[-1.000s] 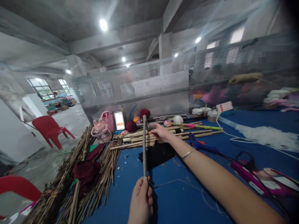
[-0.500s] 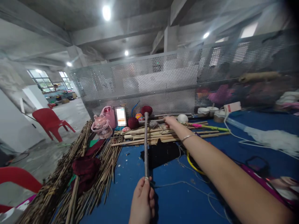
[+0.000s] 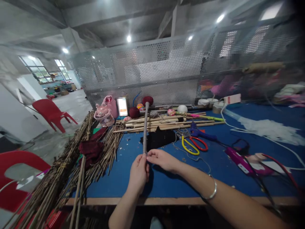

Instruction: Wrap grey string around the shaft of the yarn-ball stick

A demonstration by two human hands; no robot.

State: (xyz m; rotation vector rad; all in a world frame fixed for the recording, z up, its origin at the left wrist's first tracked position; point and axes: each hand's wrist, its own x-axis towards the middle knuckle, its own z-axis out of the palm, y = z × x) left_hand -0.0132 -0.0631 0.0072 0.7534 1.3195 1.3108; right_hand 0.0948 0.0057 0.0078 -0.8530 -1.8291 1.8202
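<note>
A long stick wrapped in grey (image 3: 145,130) points away from me over the blue table, with its near end in my left hand (image 3: 138,171). That hand is closed around it. My right hand (image 3: 164,160), a bangle on its wrist, has come up against the same end, thumb and fingers pinched there beside the left fingertips. Whether a thread is in that pinch is too small to see. A thin grey yarn (image 3: 207,164) trails over the table to the right. Past the hands lies a black cloth (image 3: 158,139), with yellow-and-red-handled scissors (image 3: 194,154) beside it.
Bundled twigs (image 3: 59,167) and a maroon cloth (image 3: 91,151) cover the left side. Bare sticks (image 3: 154,124) and yarn balls (image 3: 134,112) lie along the back before a perforated metal screen (image 3: 147,68). A blue glue gun (image 3: 202,134) and a purple device (image 3: 245,162) sit right.
My right hand has drawn back from the sticks and yarn at the rear to the near end of the wrapped stick. The left hand keeps its hold, and the view has tilted down.
</note>
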